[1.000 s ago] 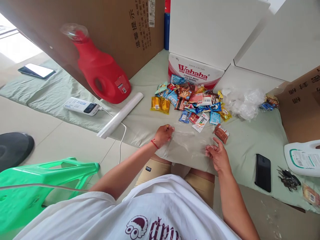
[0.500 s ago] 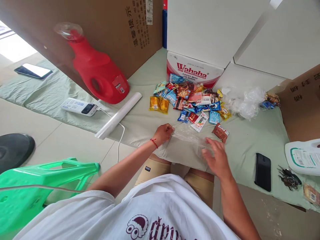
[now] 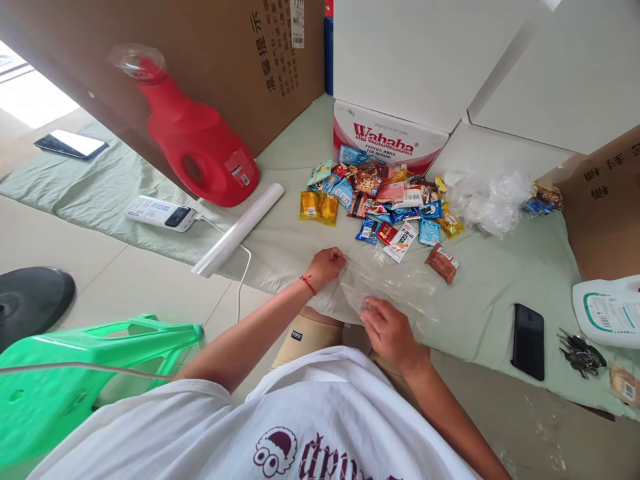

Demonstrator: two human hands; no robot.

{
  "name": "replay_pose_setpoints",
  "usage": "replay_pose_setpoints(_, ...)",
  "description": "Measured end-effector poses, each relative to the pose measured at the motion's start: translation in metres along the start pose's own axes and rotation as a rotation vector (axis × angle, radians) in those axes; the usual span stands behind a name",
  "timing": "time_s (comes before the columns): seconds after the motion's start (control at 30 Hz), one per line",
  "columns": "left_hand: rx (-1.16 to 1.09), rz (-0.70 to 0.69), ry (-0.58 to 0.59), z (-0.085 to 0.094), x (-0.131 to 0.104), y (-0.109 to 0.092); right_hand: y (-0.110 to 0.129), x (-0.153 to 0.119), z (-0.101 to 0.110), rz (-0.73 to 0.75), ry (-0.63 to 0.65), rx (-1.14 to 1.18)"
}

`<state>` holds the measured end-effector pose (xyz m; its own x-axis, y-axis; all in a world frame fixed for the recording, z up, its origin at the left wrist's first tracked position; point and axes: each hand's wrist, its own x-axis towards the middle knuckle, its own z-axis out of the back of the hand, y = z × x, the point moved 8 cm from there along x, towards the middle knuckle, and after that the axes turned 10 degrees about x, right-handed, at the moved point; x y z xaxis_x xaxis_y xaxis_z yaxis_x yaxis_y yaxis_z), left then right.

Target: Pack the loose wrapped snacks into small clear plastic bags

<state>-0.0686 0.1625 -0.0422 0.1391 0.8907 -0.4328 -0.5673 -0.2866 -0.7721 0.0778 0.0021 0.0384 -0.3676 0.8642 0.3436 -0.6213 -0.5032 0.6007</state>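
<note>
A thin clear plastic bag (image 3: 400, 283) lies spread over the near edge of the green cloth. My left hand (image 3: 327, 267) pinches its left corner, fingers closed. Lower and to the right, my right hand (image 3: 387, 327) has its fingers pressed together on the bag's near edge. Beyond the bag sits a pile of wrapped snacks (image 3: 367, 183), with a white packet (image 3: 401, 241) at its front. A brown packet (image 3: 443, 263) lies apart, to the right of the pile.
Left are a clear plastic roll (image 3: 239, 230), a white power bank (image 3: 160, 213) with a cable, and a red jug (image 3: 200, 140). Crumpled clear bags (image 3: 493, 200), a black phone (image 3: 528, 341), keys (image 3: 581, 353) and a white bottle (image 3: 607, 310) are right. A Wahaha box (image 3: 387, 137) stands behind.
My right hand has moved left and nearer to my body, and its fingers have closed on the bag. The bag is spread wider to the right. My left hand keeps its place.
</note>
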Motion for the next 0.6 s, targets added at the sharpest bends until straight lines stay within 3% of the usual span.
replay_pose_setpoints(0.07,0.026,0.015,-0.072,0.006,-0.002,-0.002,-0.004,-0.004,-0.020,0.009,0.103,-0.074)
replay_pose_setpoints(0.13,0.075,-0.032,-0.264,0.022,-0.015,-0.011,-0.012,-0.006,-0.035,-0.019,0.184,-0.122)
replay_pose_setpoints(0.2,0.146,-0.217,-0.509,0.037,-0.042,-0.033,-0.020,-0.005,-0.044,-0.064,0.250,-0.152)
replay_pose_setpoints(0.23,0.191,-0.365,-0.576,0.038,-0.059,-0.048,-0.023,-0.004,-0.047,-0.086,0.280,-0.167)
replay_pose_setpoints(0.27,0.247,-0.531,-0.565,0.030,-0.074,-0.064,-0.025,-0.003,-0.049,-0.109,0.309,-0.180)
replay_pose_setpoints(0.3,0.319,-0.689,-0.473,0.015,-0.087,-0.079,-0.027,-0.002,-0.050,-0.134,0.337,-0.194)
replay_pose_setpoints(0.37,0.522,-0.911,-0.180,-0.027,-0.103,-0.096,-0.031,-0.001,-0.052,-0.192,0.391,-0.227)
replay_pose_setpoints(0.4,0.634,-0.954,-0.054,-0.046,-0.105,-0.097,-0.033,0.000,-0.053,-0.219,0.416,-0.242)
replay_pose_setpoints(0.47,0.817,-0.899,0.062,-0.068,-0.093,-0.094,-0.033,-0.001,-0.052,-0.235,0.443,-0.253)
replay_pose_setpoints(0.6,0.903,-0.559,0.061,-0.064,-0.043,-0.082,-0.017,-0.006,-0.042,-0.092,0.353,-0.231)
